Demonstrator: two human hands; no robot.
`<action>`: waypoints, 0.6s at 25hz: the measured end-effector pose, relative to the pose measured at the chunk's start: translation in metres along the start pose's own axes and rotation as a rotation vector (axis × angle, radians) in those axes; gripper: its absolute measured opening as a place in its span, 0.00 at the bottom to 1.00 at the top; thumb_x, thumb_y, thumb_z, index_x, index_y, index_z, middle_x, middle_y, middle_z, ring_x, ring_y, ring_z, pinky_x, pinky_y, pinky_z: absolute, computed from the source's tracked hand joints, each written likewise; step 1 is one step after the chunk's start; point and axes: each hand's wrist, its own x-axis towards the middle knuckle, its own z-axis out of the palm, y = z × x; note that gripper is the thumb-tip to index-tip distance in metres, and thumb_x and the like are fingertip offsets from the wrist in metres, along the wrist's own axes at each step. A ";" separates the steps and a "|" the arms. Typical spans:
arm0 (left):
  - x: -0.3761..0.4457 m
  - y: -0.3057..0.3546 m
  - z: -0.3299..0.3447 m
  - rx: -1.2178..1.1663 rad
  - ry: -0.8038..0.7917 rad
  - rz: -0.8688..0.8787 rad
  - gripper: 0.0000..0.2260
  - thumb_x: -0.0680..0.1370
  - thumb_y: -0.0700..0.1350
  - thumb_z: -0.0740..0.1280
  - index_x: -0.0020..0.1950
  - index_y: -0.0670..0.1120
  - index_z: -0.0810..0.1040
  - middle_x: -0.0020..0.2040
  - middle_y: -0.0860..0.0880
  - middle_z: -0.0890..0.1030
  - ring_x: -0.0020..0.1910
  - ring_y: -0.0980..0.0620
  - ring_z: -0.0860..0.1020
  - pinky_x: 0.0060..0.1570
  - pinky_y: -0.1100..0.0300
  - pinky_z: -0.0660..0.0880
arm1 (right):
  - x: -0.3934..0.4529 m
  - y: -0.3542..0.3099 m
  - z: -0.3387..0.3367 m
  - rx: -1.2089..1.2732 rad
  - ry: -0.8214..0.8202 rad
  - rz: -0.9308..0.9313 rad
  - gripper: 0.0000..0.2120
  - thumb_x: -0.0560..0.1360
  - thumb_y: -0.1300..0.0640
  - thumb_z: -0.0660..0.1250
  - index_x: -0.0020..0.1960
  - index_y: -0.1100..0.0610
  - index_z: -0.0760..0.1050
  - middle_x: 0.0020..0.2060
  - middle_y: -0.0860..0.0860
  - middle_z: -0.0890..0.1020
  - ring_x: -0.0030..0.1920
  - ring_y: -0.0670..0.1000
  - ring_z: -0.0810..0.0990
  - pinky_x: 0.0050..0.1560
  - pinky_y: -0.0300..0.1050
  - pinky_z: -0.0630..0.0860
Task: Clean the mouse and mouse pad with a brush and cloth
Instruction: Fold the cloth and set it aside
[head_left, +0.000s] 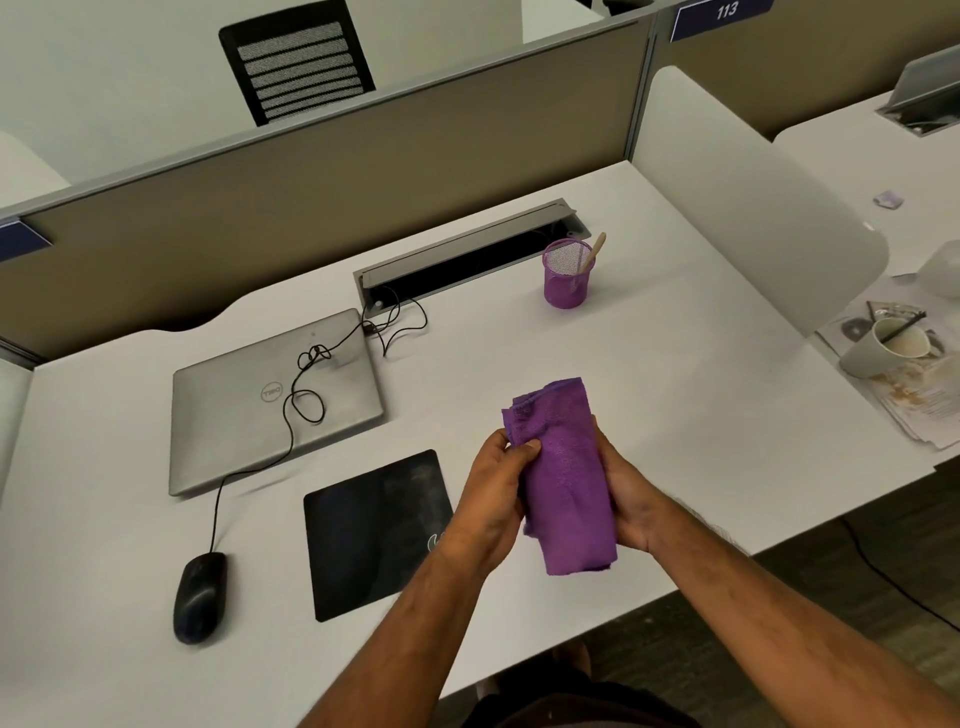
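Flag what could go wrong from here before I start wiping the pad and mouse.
1. The mouse sits near the desk edge; a hard wipe may push it off.
2. Its cable loops over the laptop; tugging could drag it across the lid.
3. Both hands hold the cloth, leaving the pad unsteadied; it may slide.

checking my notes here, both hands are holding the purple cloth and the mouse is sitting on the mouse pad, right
Not quite. The head view shows the mouse on the bare white desk, left of the mouse pad and apart from it. The rest stands: the left hand and right hand both hold the purple cloth.
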 end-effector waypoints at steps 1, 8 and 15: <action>0.000 0.001 0.001 -0.025 -0.009 -0.015 0.15 0.82 0.44 0.69 0.69 0.47 0.78 0.64 0.45 0.84 0.63 0.46 0.83 0.56 0.53 0.82 | -0.001 0.002 -0.002 -0.014 0.011 0.010 0.38 0.76 0.28 0.63 0.70 0.58 0.78 0.64 0.63 0.82 0.60 0.64 0.83 0.58 0.65 0.80; 0.006 0.000 0.002 0.035 0.083 0.058 0.16 0.81 0.48 0.71 0.68 0.49 0.77 0.62 0.48 0.85 0.60 0.47 0.84 0.58 0.50 0.82 | -0.012 -0.011 -0.019 -0.005 -0.070 -0.097 0.39 0.68 0.39 0.80 0.72 0.58 0.76 0.68 0.60 0.80 0.66 0.59 0.81 0.64 0.57 0.78; 0.009 -0.012 0.022 0.266 0.173 0.110 0.29 0.73 0.58 0.78 0.67 0.58 0.68 0.64 0.55 0.80 0.55 0.56 0.85 0.50 0.58 0.83 | -0.022 -0.033 -0.037 -0.139 -0.034 -0.199 0.28 0.73 0.49 0.78 0.70 0.55 0.78 0.66 0.59 0.81 0.65 0.57 0.82 0.61 0.52 0.79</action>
